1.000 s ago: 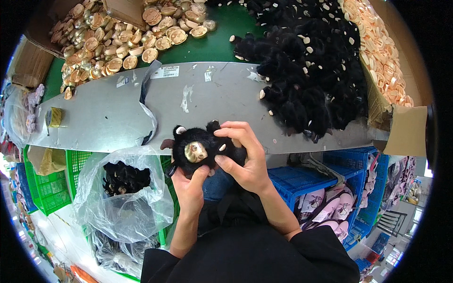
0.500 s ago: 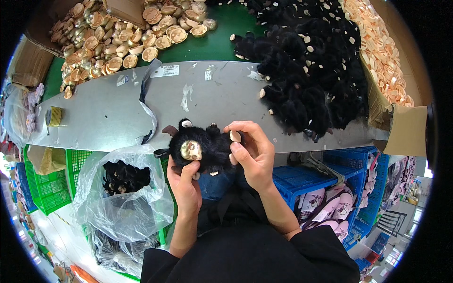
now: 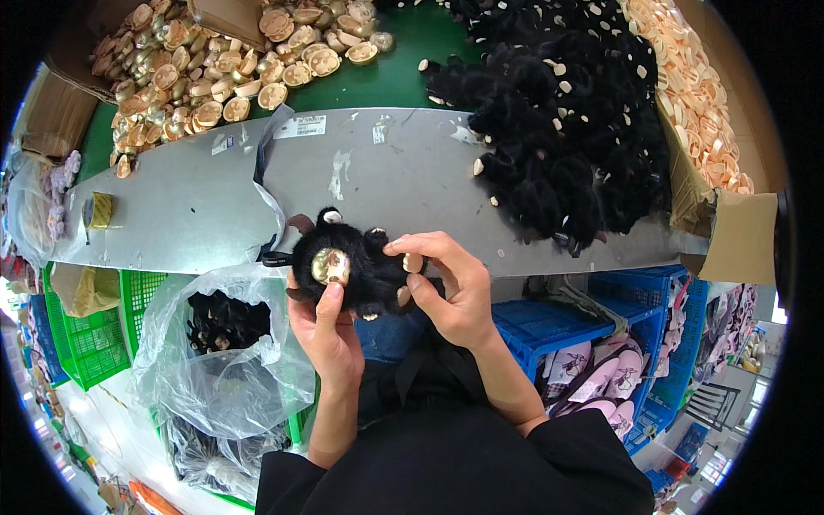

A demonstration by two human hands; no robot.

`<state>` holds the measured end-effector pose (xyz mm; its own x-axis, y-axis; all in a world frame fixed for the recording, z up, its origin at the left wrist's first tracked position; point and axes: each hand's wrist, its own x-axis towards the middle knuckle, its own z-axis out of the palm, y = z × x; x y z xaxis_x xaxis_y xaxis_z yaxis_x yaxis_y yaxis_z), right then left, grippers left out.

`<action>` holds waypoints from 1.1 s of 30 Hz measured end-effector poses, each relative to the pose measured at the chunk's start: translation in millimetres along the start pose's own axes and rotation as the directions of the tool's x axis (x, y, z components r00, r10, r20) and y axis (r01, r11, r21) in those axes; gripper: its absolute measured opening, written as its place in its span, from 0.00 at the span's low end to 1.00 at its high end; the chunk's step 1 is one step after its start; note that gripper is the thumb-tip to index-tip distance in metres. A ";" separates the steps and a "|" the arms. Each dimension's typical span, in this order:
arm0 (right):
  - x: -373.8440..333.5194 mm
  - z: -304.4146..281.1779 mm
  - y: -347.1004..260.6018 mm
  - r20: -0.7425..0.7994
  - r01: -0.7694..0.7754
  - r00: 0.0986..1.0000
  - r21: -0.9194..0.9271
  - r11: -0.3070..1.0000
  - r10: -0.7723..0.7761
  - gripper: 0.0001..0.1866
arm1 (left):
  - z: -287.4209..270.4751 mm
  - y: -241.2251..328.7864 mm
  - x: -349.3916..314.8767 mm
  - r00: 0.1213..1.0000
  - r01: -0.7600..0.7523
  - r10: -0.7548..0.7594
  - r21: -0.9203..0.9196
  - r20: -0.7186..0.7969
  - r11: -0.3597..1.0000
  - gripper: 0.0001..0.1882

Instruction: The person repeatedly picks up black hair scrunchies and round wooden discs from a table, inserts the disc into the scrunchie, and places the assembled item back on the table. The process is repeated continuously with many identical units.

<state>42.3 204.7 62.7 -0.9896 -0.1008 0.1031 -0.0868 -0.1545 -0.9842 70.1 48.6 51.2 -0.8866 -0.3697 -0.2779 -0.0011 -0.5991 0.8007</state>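
A small black plush toy (image 3: pixel 362 260) with a shiny golden face plate (image 3: pixel 329 267) lies tilted between my hands, its head to the left. My left hand (image 3: pixel 333 342) is closed around the head, the thumb pressed at the lower edge of the face; its other fingers are mostly behind the toy. My right hand (image 3: pixel 459 296) grips the toy's lower end, index finger and thumb at a pale foot pad (image 3: pixel 413 263). A dark strap (image 3: pixel 275 258) sticks out beside the head.
Loose face plates (image 3: pixel 237 108) lie heaped at the far left, black plush pieces (image 3: pixel 549 146) at the far right. Peach plastic parts fill a carton (image 3: pixel 682 167). A grey metal tabletop (image 3: pixel 386 193) stretches ahead. Below are a plastic bag (image 3: pixel 232 386) and blue crates (image 3: pixel 549 322).
Both hands have carried the plush toy a little to the left, and its head has tipped slightly upward. The right hand keeps its grip at the foot end.
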 end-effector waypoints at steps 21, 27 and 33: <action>-2.3 -1.6 7.9 0.025 -0.151 0.989 0.096 0.984 0.149 0.24 | 2.5 5.8 -9.0 0.950 0.225 -0.245 0.119 0.194 0.967 0.19; -3.5 -2.1 14.0 -0.067 -0.146 0.984 0.231 0.962 0.165 0.22 | 15.4 11.4 -9.2 0.952 -0.114 0.049 0.202 0.303 0.973 0.36; 10.9 36.1 -0.5 -0.134 0.012 0.990 0.324 0.946 0.034 0.23 | 39.3 111.8 -93.7 0.757 -0.495 0.573 -0.296 0.314 0.817 0.23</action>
<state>35.8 168.2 69.5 -0.9984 0.0270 0.0496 -0.0565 -0.4655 -0.8832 134.8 44.2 187.6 -0.8171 -0.4003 0.4150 0.5752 -0.5166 0.6343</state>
